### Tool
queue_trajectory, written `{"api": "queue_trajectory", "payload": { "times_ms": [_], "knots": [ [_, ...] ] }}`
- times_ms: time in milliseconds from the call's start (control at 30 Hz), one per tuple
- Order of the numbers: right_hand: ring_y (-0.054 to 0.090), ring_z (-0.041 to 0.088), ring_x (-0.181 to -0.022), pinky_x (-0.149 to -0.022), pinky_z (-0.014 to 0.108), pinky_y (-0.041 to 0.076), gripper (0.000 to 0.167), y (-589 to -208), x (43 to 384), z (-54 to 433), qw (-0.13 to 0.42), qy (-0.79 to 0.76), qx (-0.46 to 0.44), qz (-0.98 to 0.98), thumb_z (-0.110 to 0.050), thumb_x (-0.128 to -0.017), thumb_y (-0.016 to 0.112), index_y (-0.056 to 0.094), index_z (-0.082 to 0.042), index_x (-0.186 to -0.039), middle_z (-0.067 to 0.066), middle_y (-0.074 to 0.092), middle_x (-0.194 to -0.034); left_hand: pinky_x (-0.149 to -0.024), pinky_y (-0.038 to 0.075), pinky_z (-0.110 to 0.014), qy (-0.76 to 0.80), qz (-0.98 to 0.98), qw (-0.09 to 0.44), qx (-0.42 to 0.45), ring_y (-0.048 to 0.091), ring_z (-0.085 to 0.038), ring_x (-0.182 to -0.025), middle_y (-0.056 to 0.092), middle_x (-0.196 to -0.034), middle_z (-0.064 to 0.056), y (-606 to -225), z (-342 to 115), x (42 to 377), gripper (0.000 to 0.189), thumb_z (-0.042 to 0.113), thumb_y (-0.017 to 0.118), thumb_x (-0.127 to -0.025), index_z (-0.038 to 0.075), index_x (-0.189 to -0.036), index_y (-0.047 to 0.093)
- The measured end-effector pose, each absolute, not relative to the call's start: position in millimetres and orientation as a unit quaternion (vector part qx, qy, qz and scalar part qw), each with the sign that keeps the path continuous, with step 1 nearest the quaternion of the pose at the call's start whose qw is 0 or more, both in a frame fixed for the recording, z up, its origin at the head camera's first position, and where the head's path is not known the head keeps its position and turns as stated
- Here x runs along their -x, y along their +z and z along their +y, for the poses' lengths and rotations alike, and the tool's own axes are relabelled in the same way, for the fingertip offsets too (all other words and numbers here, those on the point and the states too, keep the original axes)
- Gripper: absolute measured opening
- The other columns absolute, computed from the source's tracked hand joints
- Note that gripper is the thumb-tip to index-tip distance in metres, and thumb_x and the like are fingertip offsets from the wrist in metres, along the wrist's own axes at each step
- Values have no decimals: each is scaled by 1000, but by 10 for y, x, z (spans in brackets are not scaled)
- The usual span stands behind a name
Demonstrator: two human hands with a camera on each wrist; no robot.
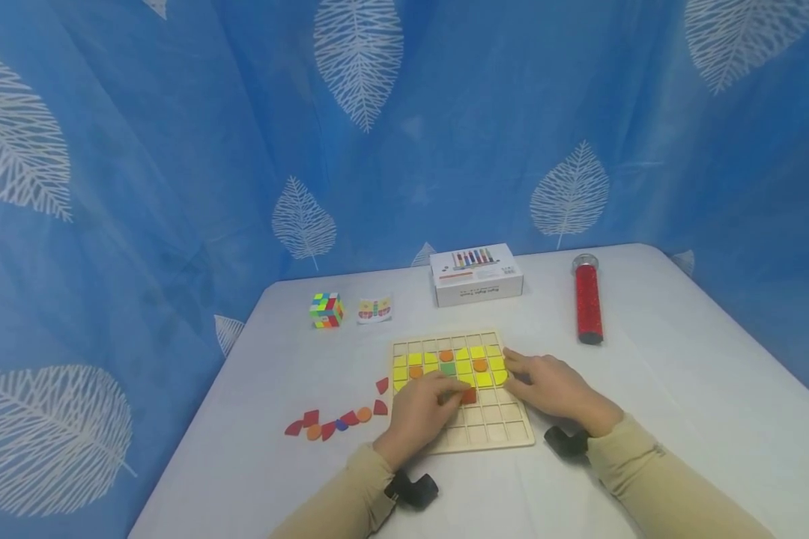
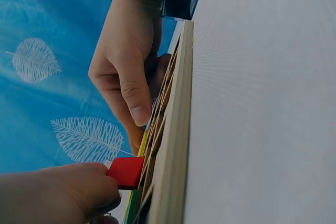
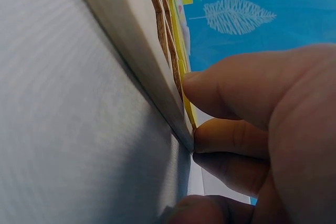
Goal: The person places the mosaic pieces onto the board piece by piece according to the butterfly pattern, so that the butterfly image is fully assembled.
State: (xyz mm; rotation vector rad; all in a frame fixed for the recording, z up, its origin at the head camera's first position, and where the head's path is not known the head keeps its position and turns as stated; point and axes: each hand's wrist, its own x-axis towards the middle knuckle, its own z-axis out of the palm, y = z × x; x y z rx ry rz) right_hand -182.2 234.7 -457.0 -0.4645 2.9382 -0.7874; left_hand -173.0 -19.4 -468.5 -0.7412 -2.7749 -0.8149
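Note:
My left hand (image 1: pixel 421 412) pinches a red square tile (image 1: pixel 469 395) between its fingertips, low over the wooden grid board (image 1: pixel 502 432). In the left wrist view the red tile (image 2: pixel 126 172) stands tilted, one edge right at the board's slats. My right hand (image 1: pixel 553 382) rests at the board's right edge. The right wrist view shows its thumb (image 3: pixel 202 85) on the yellow pieces and other fingers against the board's side. Yellow tiles (image 1: pixel 477 352), several orange discs (image 1: pixel 446 355) and a green square (image 1: pixel 448 368) fill the upper cells. The left hand hides part of the board.
Loose red quarter pieces (image 1: pixel 350 418), orange discs (image 1: pixel 365 414) and a blue disc (image 1: pixel 341 424) lie left of the board. Behind stand a puzzle cube (image 1: pixel 326 311), a pattern card (image 1: pixel 374 309) and a white box (image 1: pixel 477 275). A red glittery tube (image 1: pixel 589 303) lies at right.

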Motion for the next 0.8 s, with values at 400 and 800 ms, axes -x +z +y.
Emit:
{"api": "queue_trajectory", "payload": {
  "times_ms": [400, 800],
  "knots": [
    [47, 46, -140, -110, 62, 41, 48, -4548, 1820, 2356, 31, -255, 152, 954, -25, -98, 64, 61, -2, -140, 17, 51, -153, -67, 49, -12, -188, -929, 118, 297, 69, -1, -92, 74, -106, 16, -4702, -170, 1753, 18, 36, 74, -95, 34, -112, 80],
    [45, 47, -141, -110, 62, 40, 49, -4550, 1822, 2348, 37, -261, 149, 953, -27, -98, 64, 61, -3, -141, 16, 51, -154, -61, 44, -13, -192, -935, 162, 249, 70, -5, -87, 73, -106, 14, -4640, -254, 1692, 17, 32, 77, -92, 31, -109, 82]
  ]
}}
